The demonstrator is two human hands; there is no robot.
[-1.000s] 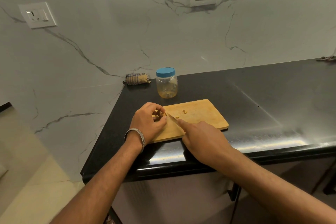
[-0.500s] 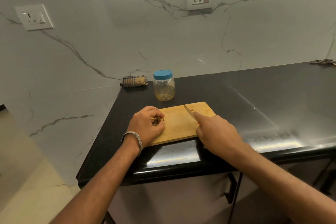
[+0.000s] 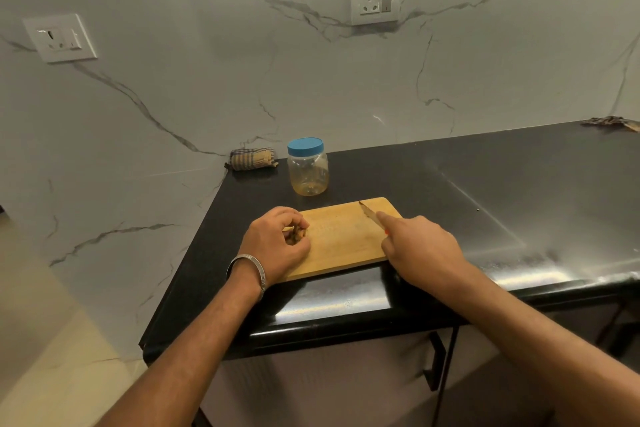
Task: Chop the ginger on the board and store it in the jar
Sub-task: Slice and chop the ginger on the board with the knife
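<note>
Your left grip (image 3: pixel 277 241) rests on the left end of the wooden board (image 3: pixel 341 243), its fingers curled round a small clump of ginger (image 3: pixel 297 233); a metal bangle (image 3: pixel 247 269) circles that wrist. Behind the board, near the wall, a checked cloth (image 3: pixel 252 159) lies rolled up, and just to its right the jar (image 3: pixel 308 167) stands upright on the black surface (image 3: pixel 485 191) with its blue lid (image 3: pixel 305 146) on. Your right grip (image 3: pixel 420 250) closes round the knife (image 3: pixel 371 214), forefinger laid along the blade, whose tip points to the board's far right corner.
</note>
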